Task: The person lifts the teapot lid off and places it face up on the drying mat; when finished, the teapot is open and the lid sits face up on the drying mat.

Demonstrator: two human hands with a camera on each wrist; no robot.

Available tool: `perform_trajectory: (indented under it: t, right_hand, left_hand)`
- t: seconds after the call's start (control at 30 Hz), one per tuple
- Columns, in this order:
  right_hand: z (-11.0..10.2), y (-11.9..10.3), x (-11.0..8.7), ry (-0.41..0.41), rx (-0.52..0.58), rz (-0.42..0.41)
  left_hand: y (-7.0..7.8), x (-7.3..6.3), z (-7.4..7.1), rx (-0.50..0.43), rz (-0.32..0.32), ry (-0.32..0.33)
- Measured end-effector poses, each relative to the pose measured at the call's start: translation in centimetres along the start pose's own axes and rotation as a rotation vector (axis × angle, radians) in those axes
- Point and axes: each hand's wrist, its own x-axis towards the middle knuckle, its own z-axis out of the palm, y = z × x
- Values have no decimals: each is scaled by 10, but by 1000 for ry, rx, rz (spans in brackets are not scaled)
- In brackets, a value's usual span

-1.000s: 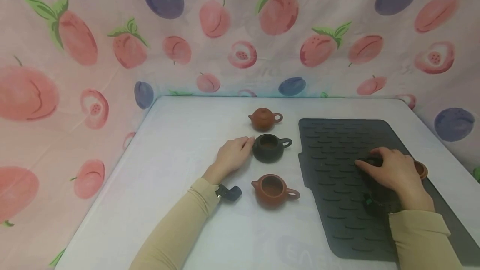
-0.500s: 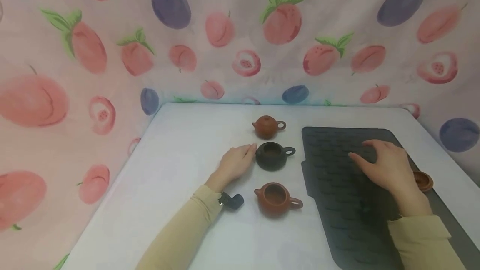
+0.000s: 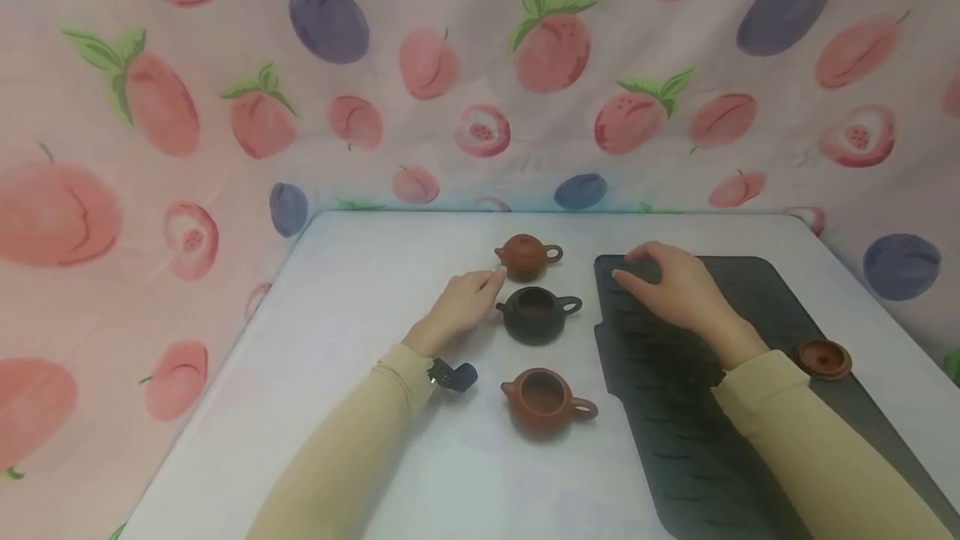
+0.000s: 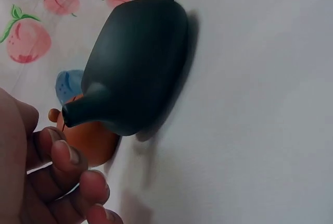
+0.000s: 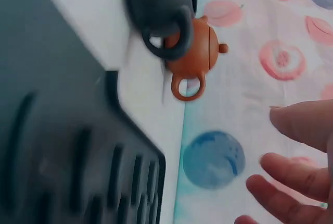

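My left hand (image 3: 465, 302) is beside the spout of a black lidless teapot (image 3: 535, 317), thumb toward a small lidded orange-brown teapot (image 3: 525, 257) behind it. In the left wrist view its loosely bent fingers (image 4: 70, 161) hold nothing and show a gap from the black teapot's body. My right hand (image 3: 675, 286) hovers over the far left part of a dark ridged mat (image 3: 645, 407), thumb and fingers spread around nothing. Nearer to me stands a reddish-brown lidless teapot (image 3: 543, 401), its handle to the right.
A brown round lid (image 3: 823, 358) lies on the mat's right edge. My right forearm covers part of the mat. Behind the white table (image 3: 300, 407) hangs a fruit-print cloth (image 3: 480, 65).
My right hand has moved left and away from me across the mat, uncovering the brown lid. My left hand has shifted slightly farther back, off the black teapot's spout. The head view has tilted slightly.
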Motion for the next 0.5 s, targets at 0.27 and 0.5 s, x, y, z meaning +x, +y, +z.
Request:
perform_trajectory:
  t: [0.27, 0.5]
  right_hand:
    - [29, -21, 51, -44, 73, -16]
    - [58, -49, 86, -135, 27, -12]
  left_hand:
    - [-9, 29, 6, -131, -53, 14]
    - [-19, 46, 11, -394, -293, 77]
